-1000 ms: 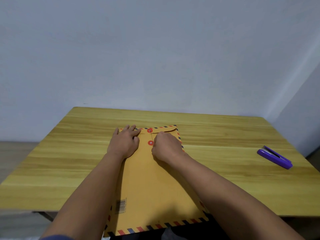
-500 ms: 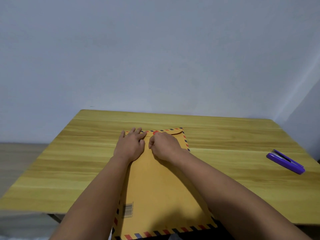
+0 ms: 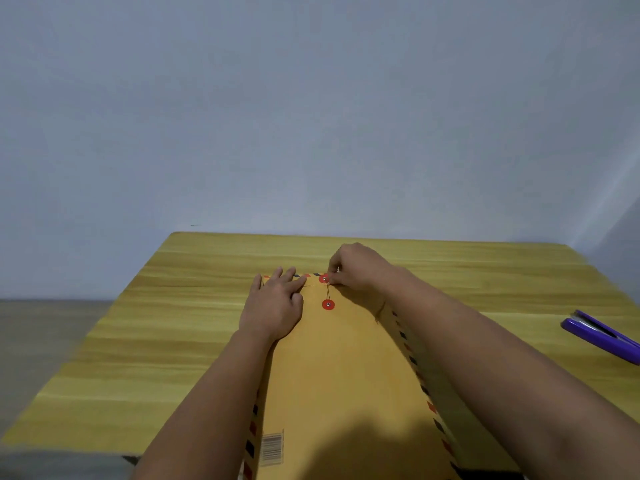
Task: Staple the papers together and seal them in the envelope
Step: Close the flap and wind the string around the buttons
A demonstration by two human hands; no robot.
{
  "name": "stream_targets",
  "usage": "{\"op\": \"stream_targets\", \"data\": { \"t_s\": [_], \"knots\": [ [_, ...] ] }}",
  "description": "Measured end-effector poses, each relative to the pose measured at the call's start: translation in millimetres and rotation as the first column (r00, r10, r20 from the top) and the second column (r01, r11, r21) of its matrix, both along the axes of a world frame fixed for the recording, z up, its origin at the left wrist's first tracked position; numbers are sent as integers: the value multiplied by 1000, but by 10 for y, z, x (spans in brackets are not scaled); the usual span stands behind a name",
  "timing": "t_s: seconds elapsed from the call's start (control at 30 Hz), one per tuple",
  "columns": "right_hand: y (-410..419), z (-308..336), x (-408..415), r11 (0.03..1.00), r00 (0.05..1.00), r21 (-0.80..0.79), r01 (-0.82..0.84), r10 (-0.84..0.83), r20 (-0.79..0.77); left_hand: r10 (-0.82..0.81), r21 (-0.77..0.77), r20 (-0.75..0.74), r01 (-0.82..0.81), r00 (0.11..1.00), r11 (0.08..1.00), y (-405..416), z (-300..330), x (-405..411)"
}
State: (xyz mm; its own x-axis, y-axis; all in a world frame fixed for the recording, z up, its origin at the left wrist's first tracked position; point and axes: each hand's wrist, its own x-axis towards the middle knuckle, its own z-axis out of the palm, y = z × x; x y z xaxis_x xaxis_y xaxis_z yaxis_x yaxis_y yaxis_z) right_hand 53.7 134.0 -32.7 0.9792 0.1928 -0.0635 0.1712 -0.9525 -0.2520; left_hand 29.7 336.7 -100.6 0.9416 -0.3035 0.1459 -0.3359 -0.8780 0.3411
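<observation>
A long tan envelope (image 3: 343, 368) with a red and blue striped border lies flap-down on the wooden table (image 3: 180, 327), its flap end far from me. Two red button discs sit near that end, the upper disc (image 3: 324, 279) on the flap and the lower disc (image 3: 328, 304) below it, with a thin string (image 3: 327, 292) running between them. My left hand (image 3: 275, 308) presses flat on the envelope's far left corner. My right hand (image 3: 356, 268) pinches the string beside the upper disc. The papers are not visible.
A purple stapler (image 3: 602, 336) lies on the table at the far right, near the edge. A plain pale wall stands behind the table. The envelope's near end with a barcode (image 3: 272, 448) overhangs the table's front edge.
My right hand has moved from over the discs to the far right of the upper disc, uncovering both discs and the string. The left hand stays flat on the envelope. The view has shifted.
</observation>
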Motion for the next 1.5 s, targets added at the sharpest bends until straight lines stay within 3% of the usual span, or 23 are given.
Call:
{"op": "stream_targets", "data": {
  "t_s": [0.1, 0.3, 0.67, 0.77, 0.93, 1.13, 1.27, 1.5],
  "knots": [
    [-113, 86, 76, 978, 985, 199, 65, -30, -170, 6, 5, 10, -6, 1000, 1000, -11, -17, -2],
    [-304, 164, 205, 954, 930, 256, 158, -56, -364, 13, 2, 24, -13, 1000, 1000, -19, -39, 7],
    [-543, 94, 200, 815, 885, 479, 326, -85, -457, 14, -6, 30, -14, 999, 1000, -22, -67, 17],
    [-535, 57, 193, 814, 906, 486, 319, -112, -407, 13, -7, 28, -13, 1000, 1000, -18, -65, 20],
    [-304, -114, 220, 879, 971, 436, 192, -108, -211, 12, -9, 30, -11, 999, 1000, -19, -69, 18],
    [-90, -189, 332, 965, 987, 217, 149, -131, -92, 1, -1, 37, -1, 999, 1000, -12, -71, 19],
    [30, -164, 374, 989, 991, 80, 128, -125, -43, -1, 9, 41, 1, 999, 1000, -9, -71, 25],
    [223, -173, 370, 990, 990, -27, 139, -138, 10, -3, 24, 31, 3, 1000, 1000, -6, -54, 15]
  ]
}}
